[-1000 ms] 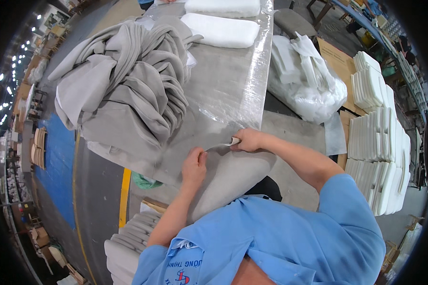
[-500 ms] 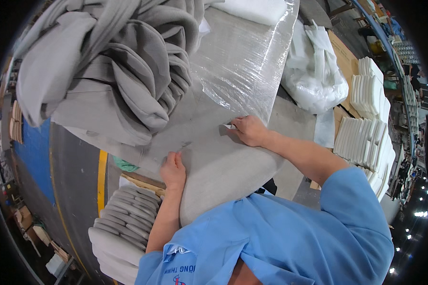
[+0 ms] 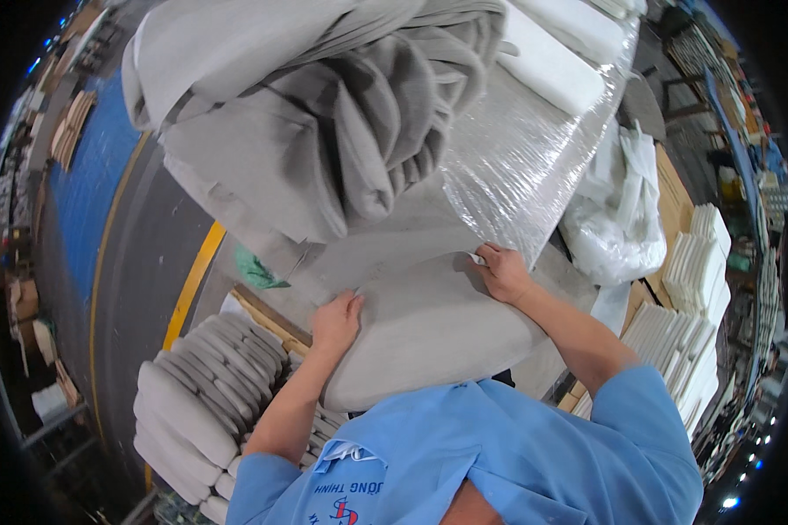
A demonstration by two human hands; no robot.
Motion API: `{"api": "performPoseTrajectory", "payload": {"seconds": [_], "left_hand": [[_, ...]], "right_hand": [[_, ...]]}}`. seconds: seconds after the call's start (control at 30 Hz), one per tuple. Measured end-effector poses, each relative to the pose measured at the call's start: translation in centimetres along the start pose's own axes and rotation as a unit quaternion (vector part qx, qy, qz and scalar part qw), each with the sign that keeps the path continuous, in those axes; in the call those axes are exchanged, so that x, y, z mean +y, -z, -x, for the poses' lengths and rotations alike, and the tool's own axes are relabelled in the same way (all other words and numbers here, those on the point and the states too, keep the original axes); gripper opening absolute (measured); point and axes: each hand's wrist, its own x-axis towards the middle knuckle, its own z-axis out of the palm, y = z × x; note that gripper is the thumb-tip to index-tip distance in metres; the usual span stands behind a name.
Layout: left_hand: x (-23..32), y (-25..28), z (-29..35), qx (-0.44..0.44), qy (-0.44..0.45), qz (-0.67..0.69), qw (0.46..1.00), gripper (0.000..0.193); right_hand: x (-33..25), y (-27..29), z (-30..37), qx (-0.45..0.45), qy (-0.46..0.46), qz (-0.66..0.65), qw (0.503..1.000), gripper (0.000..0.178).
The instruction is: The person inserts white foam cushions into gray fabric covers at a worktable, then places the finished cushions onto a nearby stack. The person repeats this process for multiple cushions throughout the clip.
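A grey fabric-covered cushion [image 3: 433,337] with a rounded near edge lies against my front, on the table. My left hand [image 3: 335,322] is closed on its left edge, with the fingertips at the far corner. At the far right corner, my right hand [image 3: 504,275] pinches the cover's edge, where a small white bit shows by the fingertips. The far edge of the cover runs between my two hands. Beyond it rises a large heap of folded grey fabric covers [image 3: 324,140].
Clear plastic sheeting [image 3: 534,166] covers the table's right part, with white padding rolls [image 3: 556,66] on it. Right stand a plastic bag [image 3: 617,227] and stacked white pads [image 3: 674,341]. Stacked grey cushions [image 3: 206,385] stand left, near a green scrap [image 3: 256,267].
My view has shifted, so the heap and table sit further right. Both hands stay on the cushion's far corners, and its far edge now looks lifted and drawn between them.
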Motion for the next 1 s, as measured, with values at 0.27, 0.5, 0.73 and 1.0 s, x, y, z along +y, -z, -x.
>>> {"api": "performPoseTrajectory", "payload": {"seconds": [0.27,0.5,0.73,1.0], "left_hand": [[-1.1,-2.4,-0.5,0.114,0.002,-0.033,0.993,0.025],[-3.4,0.2,0.5,0.167,0.019,0.089,0.982,0.023],[-4.5,2.5,10.7,-0.088,0.296,0.645,0.699,0.045],[6.8,12.7,6.9,-0.028,0.171,0.735,0.655,0.063]], "right_hand": [[-0.9,-1.1,-0.3,-0.017,-0.028,0.023,0.999,0.013],[-4.0,2.2,-0.5,-0.011,-0.018,0.011,1.000,0.053],[-16.9,7.6,8.7,-0.251,0.210,0.024,0.944,0.082],[-17.1,9.5,9.5,0.033,0.115,0.031,0.992,0.066]]}}
